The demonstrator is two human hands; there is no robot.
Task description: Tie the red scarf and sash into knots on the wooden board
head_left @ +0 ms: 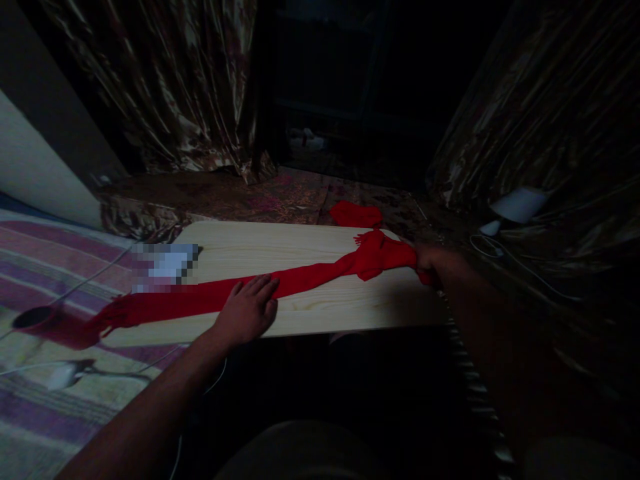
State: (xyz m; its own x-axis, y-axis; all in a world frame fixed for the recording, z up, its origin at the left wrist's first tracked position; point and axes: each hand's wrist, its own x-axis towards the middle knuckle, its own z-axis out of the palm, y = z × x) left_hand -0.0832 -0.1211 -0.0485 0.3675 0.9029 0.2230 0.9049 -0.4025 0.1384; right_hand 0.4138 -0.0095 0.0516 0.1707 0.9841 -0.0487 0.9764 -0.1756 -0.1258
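Note:
A long red scarf stretches across a pale wooden tabletop. Its left part lies flat, with a fringed end hanging over the left edge, while its right part is bunched, with another bit of fringe there. My left hand rests palm down on the flat part, fingers stretched out. At the right edge of the tabletop my right hand is closed on the bunched part; its fingers are partly hidden in the dimness. More red cloth shows beyond the far edge, perhaps part of the same scarf.
A pixelated flat object lies at the tabletop's left. A dark red cup-like container and a white plug with cables sit on the striped cover. A small lamp stands right, near the curtains.

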